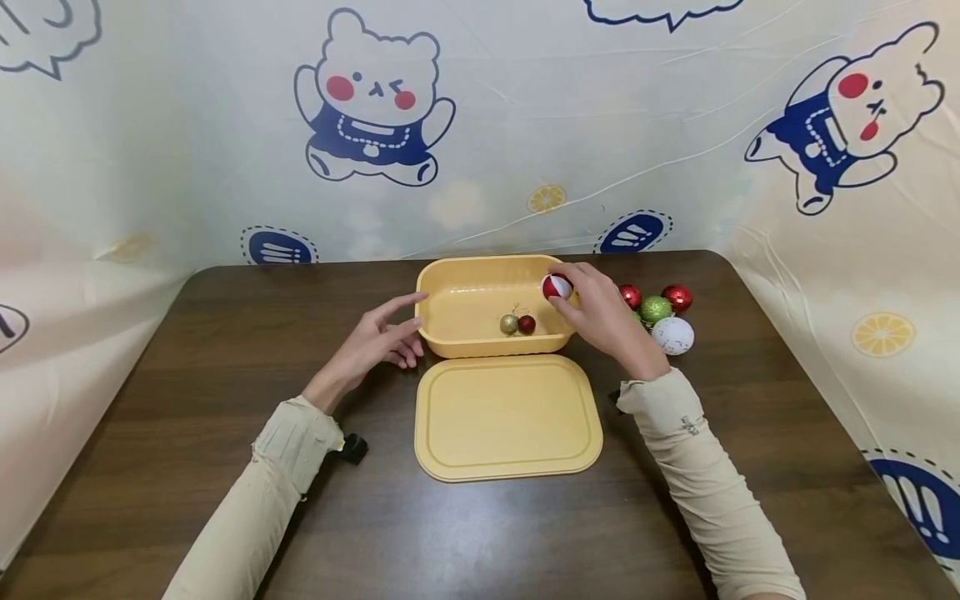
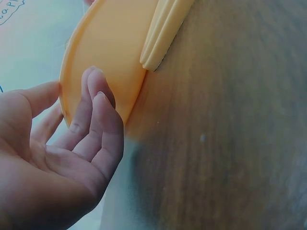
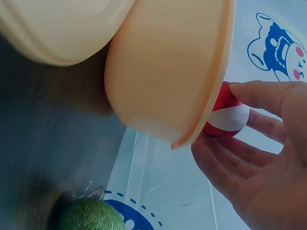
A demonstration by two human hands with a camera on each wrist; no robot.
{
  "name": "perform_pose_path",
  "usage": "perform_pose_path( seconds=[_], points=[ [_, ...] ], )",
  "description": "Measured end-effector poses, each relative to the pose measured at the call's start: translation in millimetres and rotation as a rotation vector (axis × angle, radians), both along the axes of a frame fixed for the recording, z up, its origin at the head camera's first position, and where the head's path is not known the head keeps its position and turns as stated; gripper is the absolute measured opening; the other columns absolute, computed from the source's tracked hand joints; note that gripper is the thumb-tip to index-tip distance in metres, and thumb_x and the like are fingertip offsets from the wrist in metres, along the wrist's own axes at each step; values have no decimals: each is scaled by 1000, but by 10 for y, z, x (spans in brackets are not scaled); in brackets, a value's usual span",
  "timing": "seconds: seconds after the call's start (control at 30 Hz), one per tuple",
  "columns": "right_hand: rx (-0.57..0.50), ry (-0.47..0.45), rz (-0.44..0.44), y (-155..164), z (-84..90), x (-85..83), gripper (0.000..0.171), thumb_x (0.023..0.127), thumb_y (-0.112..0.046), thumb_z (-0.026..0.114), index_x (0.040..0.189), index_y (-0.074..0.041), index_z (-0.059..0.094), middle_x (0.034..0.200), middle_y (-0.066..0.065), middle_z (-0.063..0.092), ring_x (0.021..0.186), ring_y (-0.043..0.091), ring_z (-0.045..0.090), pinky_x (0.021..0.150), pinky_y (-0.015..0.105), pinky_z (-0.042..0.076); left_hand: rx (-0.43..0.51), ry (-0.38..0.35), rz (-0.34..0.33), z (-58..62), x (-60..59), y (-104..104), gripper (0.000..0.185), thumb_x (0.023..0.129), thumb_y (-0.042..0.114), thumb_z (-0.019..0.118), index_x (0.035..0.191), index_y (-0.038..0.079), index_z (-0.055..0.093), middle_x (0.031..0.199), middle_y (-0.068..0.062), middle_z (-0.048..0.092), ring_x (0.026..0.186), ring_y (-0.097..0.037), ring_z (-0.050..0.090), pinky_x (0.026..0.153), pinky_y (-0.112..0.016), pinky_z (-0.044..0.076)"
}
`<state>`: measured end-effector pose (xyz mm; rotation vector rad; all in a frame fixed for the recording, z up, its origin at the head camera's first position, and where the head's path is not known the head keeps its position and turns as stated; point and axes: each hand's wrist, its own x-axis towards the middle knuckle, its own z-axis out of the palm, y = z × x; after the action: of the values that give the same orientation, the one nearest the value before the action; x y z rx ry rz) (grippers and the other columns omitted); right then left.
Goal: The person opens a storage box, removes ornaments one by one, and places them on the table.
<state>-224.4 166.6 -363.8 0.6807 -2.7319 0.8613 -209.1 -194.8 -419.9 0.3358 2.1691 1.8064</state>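
A yellow plastic box [image 1: 472, 343] stands open at the table's middle, with a small gold ball [image 1: 509, 324] and a small red ball [image 1: 527, 324] inside. Its lid [image 1: 507, 417] lies flat just in front. My right hand [image 1: 592, 312] pinches a red-and-white ball [image 1: 557, 286] over the box's right rim [image 3: 211, 96]; in the right wrist view the ball [image 3: 225, 117] sits between thumb and fingers. My left hand [image 1: 378, 340] is open, its straight fingers [image 2: 98, 103] resting against the box's left wall [image 2: 103, 52].
Right of the box lie two red balls [image 1: 677, 297], a green glitter ball [image 1: 656, 309] and a white speckled one [image 1: 672, 335]. The green ball [image 3: 91, 214] shows in the right wrist view. A cartoon-printed sheet [image 1: 480, 125] walls the table's back and sides.
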Motion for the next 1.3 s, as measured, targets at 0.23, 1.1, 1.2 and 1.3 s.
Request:
perform_pose_path(
  seconds=[0.23, 1.1, 1.2, 1.3],
  points=[
    [9, -12, -47, 110, 7, 26, 44, 93, -15, 72, 133, -4, 58, 134, 18, 57, 117, 32, 57, 100, 49, 50, 0, 1, -4, 0, -1, -1, 55, 102, 33, 58, 153, 22, 40, 83, -24, 66, 65, -25, 65, 62, -39, 60],
    [5, 80, -109, 510, 57, 104, 47, 90, -14, 75, 132, 0, 58, 130, 21, 60, 114, 35, 59, 98, 52, 50, -10, 5, -6, 13, -12, -5, 55, 102, 33, 57, 153, 23, 39, 84, -25, 66, 66, -27, 65, 62, -39, 60],
    [11, 88, -123, 602, 44, 121, 46, 90, -13, 74, 131, 1, 58, 128, 22, 61, 112, 36, 59, 97, 53, 50, -12, 4, -5, 18, -5, -4, 55, 102, 33, 57, 153, 23, 39, 84, -25, 66, 66, -27, 66, 62, -38, 60],
    [18, 98, -138, 688, 40, 137, 44, 91, -13, 74, 130, 1, 58, 123, 21, 62, 105, 35, 61, 92, 52, 52, -13, 1, -3, 18, 4, -2, 54, 102, 33, 57, 153, 23, 40, 84, -24, 66, 66, -26, 66, 62, -38, 60]
  ],
)
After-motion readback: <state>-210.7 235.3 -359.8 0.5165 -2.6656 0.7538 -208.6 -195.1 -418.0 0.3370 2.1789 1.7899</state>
